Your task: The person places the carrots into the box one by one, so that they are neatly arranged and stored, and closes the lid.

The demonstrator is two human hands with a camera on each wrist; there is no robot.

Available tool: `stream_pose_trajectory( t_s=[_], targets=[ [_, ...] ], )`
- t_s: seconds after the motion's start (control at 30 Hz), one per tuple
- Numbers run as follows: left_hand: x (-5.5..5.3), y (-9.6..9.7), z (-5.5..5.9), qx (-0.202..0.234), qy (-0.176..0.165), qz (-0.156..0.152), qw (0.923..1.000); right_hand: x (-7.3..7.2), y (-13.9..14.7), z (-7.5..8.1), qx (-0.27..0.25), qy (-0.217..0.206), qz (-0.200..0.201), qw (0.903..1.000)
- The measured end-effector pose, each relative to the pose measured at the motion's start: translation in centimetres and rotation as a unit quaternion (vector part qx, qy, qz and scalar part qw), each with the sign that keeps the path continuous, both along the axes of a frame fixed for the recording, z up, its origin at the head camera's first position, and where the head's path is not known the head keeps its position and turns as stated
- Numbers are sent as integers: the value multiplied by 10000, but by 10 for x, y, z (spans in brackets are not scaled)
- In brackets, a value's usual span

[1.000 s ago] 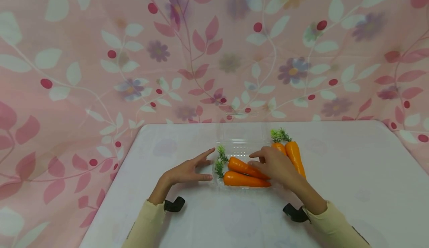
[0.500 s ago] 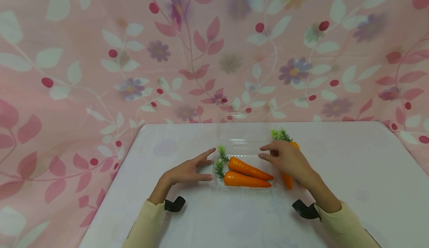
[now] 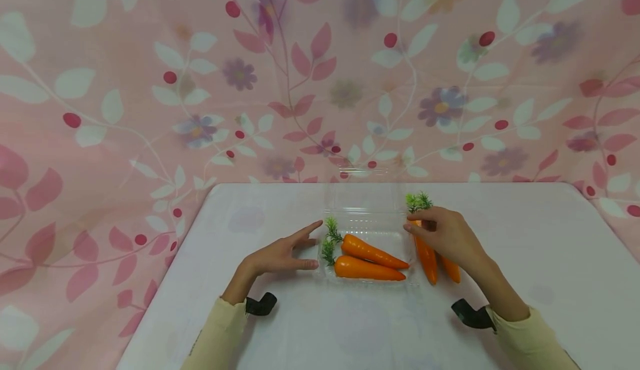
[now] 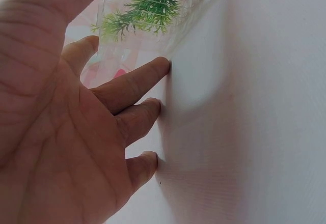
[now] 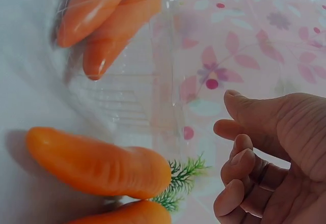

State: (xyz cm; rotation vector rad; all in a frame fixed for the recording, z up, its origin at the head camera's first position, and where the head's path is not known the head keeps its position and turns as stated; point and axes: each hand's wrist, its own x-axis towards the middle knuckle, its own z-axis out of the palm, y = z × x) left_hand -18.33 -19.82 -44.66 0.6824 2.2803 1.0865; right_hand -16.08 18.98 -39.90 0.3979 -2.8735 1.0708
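Note:
A clear plastic clamshell box point(image 3: 392, 240) lies with its lid raised at the back. Two orange carrots with green tops rest inside, an upper carrot point(image 3: 374, 252) and a lower carrot point(image 3: 369, 269). My left hand point(image 3: 277, 255) stays at the box's left side, fingers spread, thumb and index at its wall. In the left wrist view, green leaves point(image 4: 150, 10) show through the plastic. My right hand point(image 3: 449, 235) hovers over two more carrots, a nearer carrot point(image 5: 102, 163) and a second carrot point(image 3: 451, 270) beside it. Its thumb and fingers are bent loosely with nothing between them.
A white cloth point(image 3: 350, 325) covers the table. Behind it hangs a pink floral curtain point(image 3: 300, 81), close to the raised lid. Black wrist mounts point(image 3: 470, 314) sit on both forearms.
My right hand has drawn back from the carrots in the box and moved right, over the pair outside it. My left hand has kept its place.

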Motion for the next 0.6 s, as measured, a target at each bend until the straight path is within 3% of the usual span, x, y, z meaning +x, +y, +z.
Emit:
stream_pose_trajectory(
  t_s=[0.6],
  targets=[
    [0,1,0,-18,23,49,10000,-1,20,-13,-95,145,-426,9989]
  ],
)
